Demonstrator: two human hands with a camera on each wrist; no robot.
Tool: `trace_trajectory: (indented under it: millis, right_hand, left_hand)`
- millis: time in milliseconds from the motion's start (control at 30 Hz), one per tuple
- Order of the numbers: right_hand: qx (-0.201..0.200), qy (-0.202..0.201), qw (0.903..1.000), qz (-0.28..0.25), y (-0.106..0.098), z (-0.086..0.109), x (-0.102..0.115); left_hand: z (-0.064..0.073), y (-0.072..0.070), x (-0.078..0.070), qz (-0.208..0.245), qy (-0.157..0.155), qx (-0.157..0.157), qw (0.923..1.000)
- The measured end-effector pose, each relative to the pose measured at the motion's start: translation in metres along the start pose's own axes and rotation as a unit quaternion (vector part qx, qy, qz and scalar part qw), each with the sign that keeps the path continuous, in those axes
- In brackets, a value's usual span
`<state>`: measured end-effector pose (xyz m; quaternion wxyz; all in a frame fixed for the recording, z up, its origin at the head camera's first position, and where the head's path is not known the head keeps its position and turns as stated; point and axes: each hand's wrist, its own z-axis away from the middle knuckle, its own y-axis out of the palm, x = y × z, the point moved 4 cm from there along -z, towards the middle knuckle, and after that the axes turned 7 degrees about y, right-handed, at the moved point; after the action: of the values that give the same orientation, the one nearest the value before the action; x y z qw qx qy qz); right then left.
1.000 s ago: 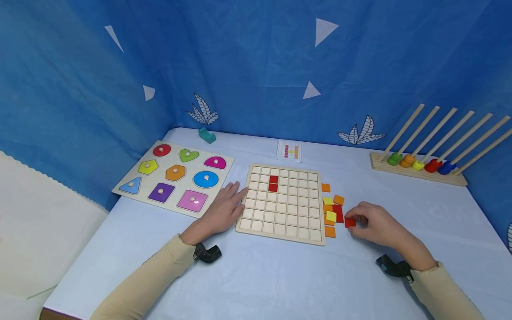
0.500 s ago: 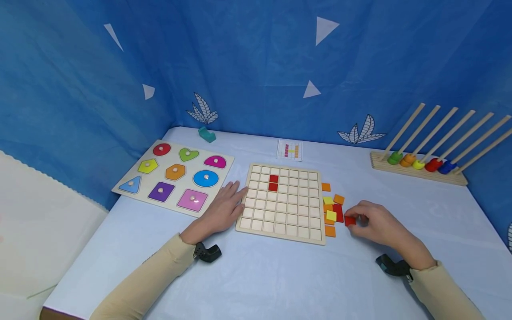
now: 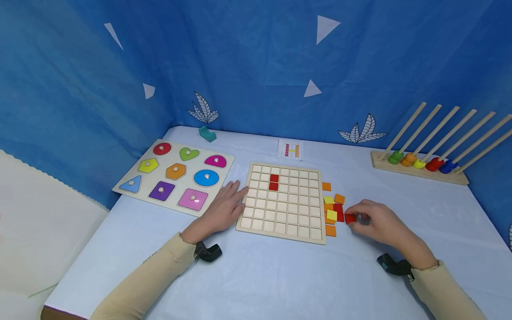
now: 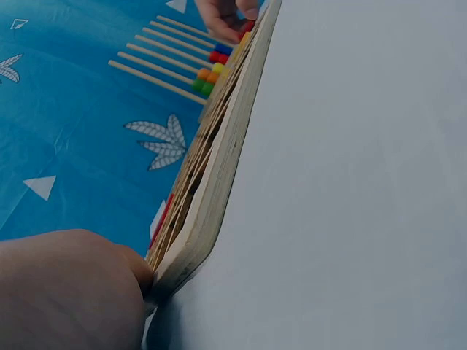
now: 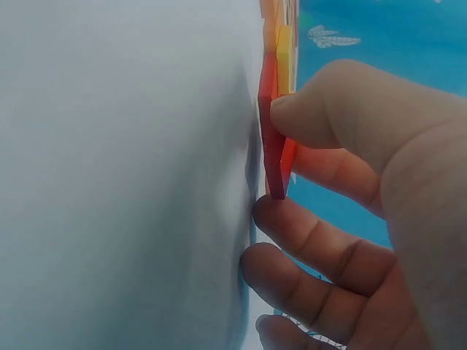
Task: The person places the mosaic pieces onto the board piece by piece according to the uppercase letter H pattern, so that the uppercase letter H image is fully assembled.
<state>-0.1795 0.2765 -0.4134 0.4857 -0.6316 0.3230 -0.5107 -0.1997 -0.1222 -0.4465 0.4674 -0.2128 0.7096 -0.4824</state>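
A wooden grid board (image 3: 280, 208) lies in the middle of the table, with two red square tiles (image 3: 274, 182) in neighbouring cells of its upper left part. At the board's left edge rests my left hand (image 3: 222, 209), fingers extended; in the left wrist view its thumb side (image 4: 87, 284) is at the board's corner. To the right of the board my right hand (image 3: 376, 220) pinches a red square tile (image 3: 350, 218) between thumb and finger. The right wrist view has this tile (image 5: 271, 138) edge-on, low over the white cloth, other fingers spread below.
Orange tiles (image 3: 330, 230), yellow tiles (image 3: 331, 215) and more red tiles (image 3: 338, 209) lie loose along the board's right edge. A knobbed shape puzzle (image 3: 186, 179) is at left, a pattern card (image 3: 290, 150) behind the board, a pegged bead stand (image 3: 420, 169) at back right, a teal block (image 3: 207, 134) at back left.
Very little differs. The red tile in my right hand tilts slightly more, its grip kept; my left hand stays at the board's edge.
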Motion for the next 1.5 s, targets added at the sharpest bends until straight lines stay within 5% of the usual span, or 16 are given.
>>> trace_trajectory:
  millis: [700,1500]
  right_hand:
    - [-0.017,-0.015,0.9997,0.006,-0.006,-0.006,0.000]
    - [0.001,-0.058,0.9981,0.020,-0.016,-0.047,0.036]
  left_hand:
    - [0.000,0.001,0.001,0.002,-0.008,0.004,1.0000]
    - [-0.001,0.001,0.000,0.005,-0.006,0.008,0.9999]
